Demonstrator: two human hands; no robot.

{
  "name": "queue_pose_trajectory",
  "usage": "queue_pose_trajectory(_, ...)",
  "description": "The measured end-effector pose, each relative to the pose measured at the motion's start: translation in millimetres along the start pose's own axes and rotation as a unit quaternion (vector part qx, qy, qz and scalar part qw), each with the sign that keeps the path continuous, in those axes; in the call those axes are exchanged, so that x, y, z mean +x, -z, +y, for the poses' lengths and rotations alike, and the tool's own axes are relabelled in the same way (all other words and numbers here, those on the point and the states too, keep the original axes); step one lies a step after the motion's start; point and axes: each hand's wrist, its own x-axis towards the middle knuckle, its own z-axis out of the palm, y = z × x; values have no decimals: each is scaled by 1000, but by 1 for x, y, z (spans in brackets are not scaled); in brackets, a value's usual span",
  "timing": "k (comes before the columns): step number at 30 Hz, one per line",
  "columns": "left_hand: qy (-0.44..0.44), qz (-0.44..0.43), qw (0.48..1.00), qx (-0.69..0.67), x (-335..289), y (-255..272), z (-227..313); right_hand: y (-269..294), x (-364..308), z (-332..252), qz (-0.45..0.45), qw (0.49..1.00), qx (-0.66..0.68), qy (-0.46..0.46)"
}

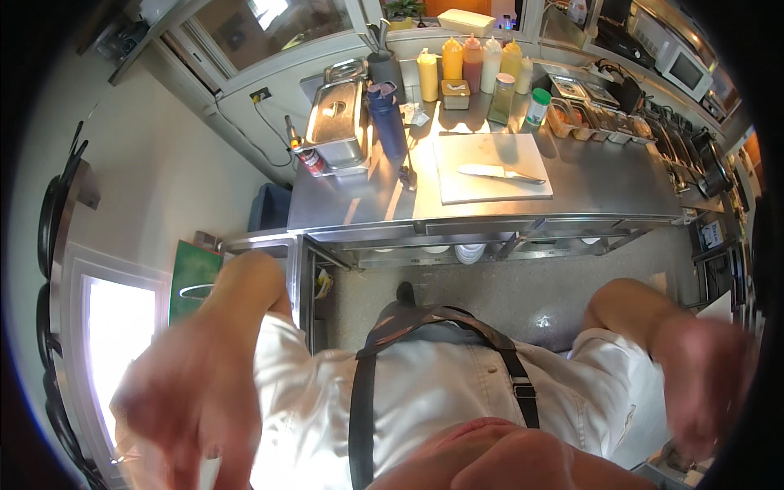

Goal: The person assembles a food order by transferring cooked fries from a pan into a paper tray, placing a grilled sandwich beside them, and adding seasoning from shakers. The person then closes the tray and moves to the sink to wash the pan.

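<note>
Both of my arms are bent and raised at my sides, well apart from the counter. My left hand [192,396] is large and blurred at the lower left, beside a bright window. A small white piece [211,469] shows at its fingers, and I cannot make out what it is or whether it is held. At the right rim, my right hand [706,380] is also smeared by motion, its fingers unclear. On the steel counter [359,200] lies a white cutting board [465,188] with a white-bladed knife [498,172] across it.
Sauce squeeze bottles [472,65] stand along the counter's back. Left of the board are a dark blue bottle [387,122] and a lidded steel pan [336,110]. Several food containers [580,118] line the right. Plates [469,253] sit on the shelf underneath.
</note>
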Motion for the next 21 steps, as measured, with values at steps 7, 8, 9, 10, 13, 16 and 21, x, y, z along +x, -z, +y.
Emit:
queue_pose_trajectory(7,835,-303,387,246,-326,227,98,-92,-376,37,125,665,66,-734)
queue_pose_trajectory(8,794,-410,372,250,-346,267,123,-88,-399,33,-40,695,22,-717)
queue_pose_trajectory(9,752,-526,280,280,-360,303,145,-90,-415,33,-203,671,-63,-710)
queue_pose_trajectory(10,717,-554,317,279,-373,332,165,-90,-423,46,-254,696,-48,-670)
queue_pose_trajectory(13,687,-571,335,300,-406,386,194,-96,-417,114,-344,730,-55,-588)
queue_pose_trajectory(16,673,-564,354,322,-434,395,192,-121,-416,219,-346,720,-99,-593)
queue_pose_trajectory(21,599,-574,450,330,-463,387,179,-175,-451,402,-354,754,-111,-542)
